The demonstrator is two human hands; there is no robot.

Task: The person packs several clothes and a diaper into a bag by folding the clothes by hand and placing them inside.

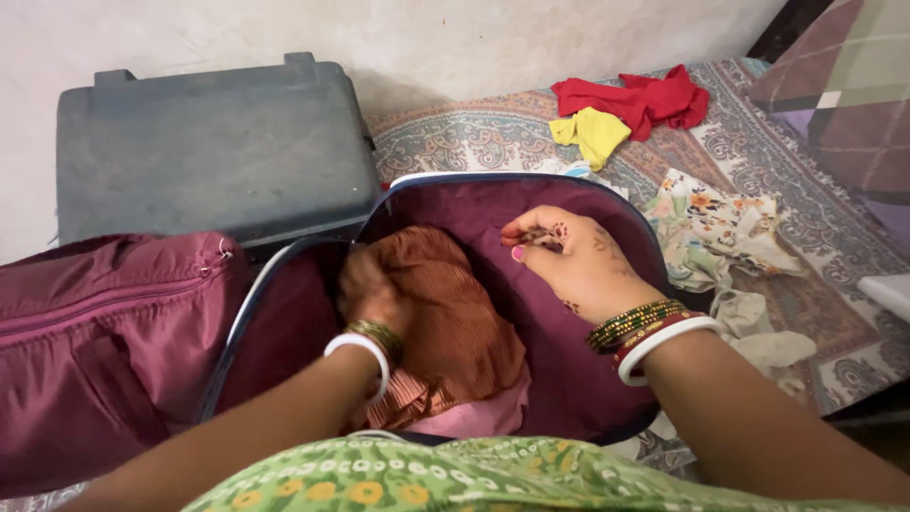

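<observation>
Closest to me, my left hand [372, 289] presses down on the rust-brown pleated cloth [445, 322], its grip closed into the folds at the garment's left edge. That cloth lies bunched in the middle of the open maroon fabric suitcase [569, 379], on top of a pale pink layer [483, 412] showing near the front rim. My right hand [578, 261] rests farther in, against the maroon lining, fingertips pinched narrowly around something small and dark; I cannot tell what it is. To do this well, I judge the brown cloth should be flattened evenly, with both hands smoothing outward so the pleats stay straight. The suitcase lid [104, 341] lies open to the left. Beyond, on the patterned bedspread [806, 218], lie a floral cream cloth [720, 228], a yellow garment [592, 133] and a red garment [635, 98], with a grey hard case [209, 142] against the wall.
</observation>
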